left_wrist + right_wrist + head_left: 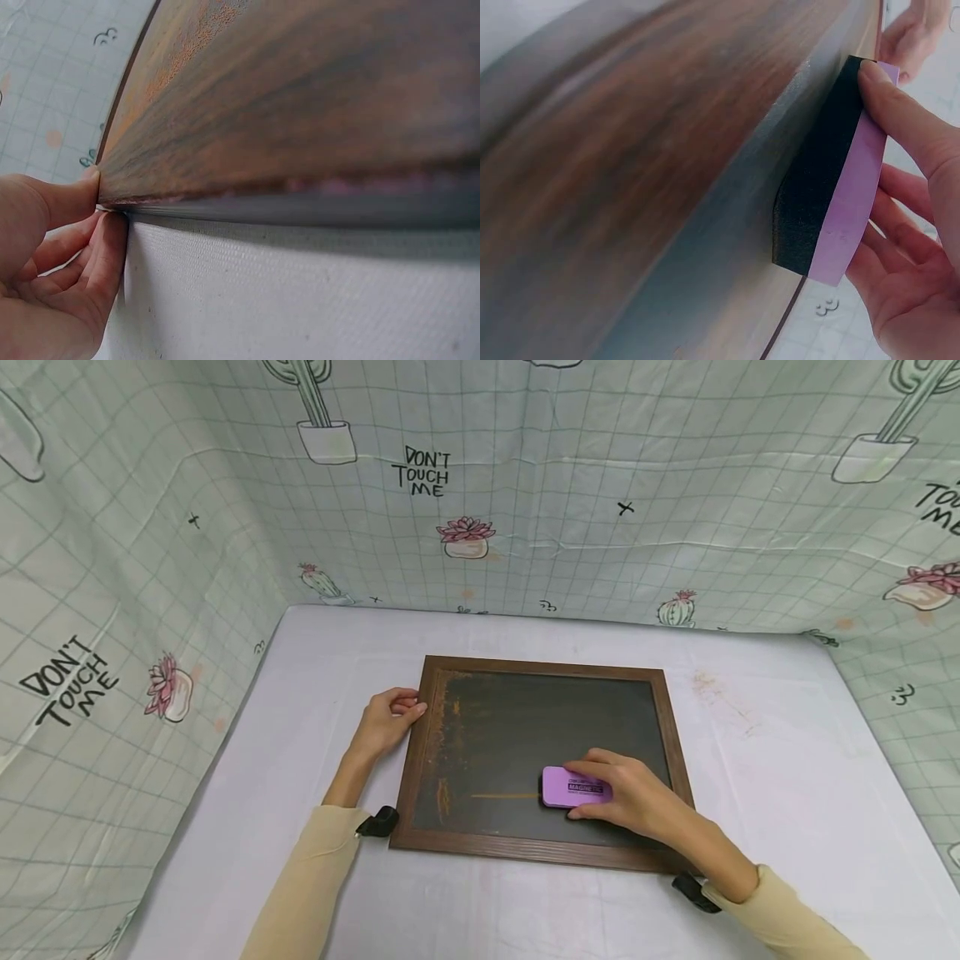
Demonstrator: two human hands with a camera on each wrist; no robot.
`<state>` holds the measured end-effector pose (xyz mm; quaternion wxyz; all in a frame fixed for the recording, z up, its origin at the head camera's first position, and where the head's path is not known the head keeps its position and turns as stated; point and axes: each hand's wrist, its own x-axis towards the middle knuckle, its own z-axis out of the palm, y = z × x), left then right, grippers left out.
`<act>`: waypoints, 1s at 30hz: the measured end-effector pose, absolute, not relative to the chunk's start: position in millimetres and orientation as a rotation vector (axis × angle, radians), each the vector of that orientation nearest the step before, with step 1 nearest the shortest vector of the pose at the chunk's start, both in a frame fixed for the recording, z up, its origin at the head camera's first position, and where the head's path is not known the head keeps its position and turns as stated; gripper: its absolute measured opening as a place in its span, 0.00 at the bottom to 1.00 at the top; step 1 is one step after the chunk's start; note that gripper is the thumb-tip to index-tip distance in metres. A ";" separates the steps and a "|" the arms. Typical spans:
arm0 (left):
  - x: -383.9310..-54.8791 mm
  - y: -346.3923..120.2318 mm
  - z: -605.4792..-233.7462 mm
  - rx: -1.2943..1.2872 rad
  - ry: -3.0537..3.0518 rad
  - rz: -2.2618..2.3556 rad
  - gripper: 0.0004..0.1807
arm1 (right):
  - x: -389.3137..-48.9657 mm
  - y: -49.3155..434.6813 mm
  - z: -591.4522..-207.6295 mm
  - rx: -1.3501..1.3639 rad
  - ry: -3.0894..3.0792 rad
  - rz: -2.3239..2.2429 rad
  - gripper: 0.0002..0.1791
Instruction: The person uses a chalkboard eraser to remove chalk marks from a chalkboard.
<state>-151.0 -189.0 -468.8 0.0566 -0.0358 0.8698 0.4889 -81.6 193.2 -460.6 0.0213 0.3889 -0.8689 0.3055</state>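
Observation:
A chalkboard [540, 718] in a brown wooden frame lies flat on the white-covered table. My left hand [385, 723] holds its left edge; in the left wrist view the thumb rests at the frame's side and the fingertips [112, 229] meet its underside. Toward the board's lower right, my right hand [633, 789] grips a purple magnetic eraser [557, 787] between thumb and fingers. Its black felt [814, 176] faces the board in the right wrist view. A thin orange chalk line [502, 796] runs left from the eraser. Orange chalk smears [442, 797] mark the board's left side.
White cloth [345, 643] covers the table, with a faint orange smudge [720, 697] right of the board. Grid-patterned curtains [555, 468] with plant drawings hang at the back and both sides. Black straps [378, 821] sit at both wrists.

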 end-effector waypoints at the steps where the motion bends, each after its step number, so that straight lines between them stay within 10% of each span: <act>1: -150.7 -189.3 -468.8 -0.108 2.636 1.483 0.21 | -82.1 191.6 -460.9 1.211 -2.694 0.951 0.32; 30: -150.9 -193.2 -469.8 -0.054 2.645 1.538 0.20 | -95.0 140.8 -462.1 1.326 -2.724 0.982 0.30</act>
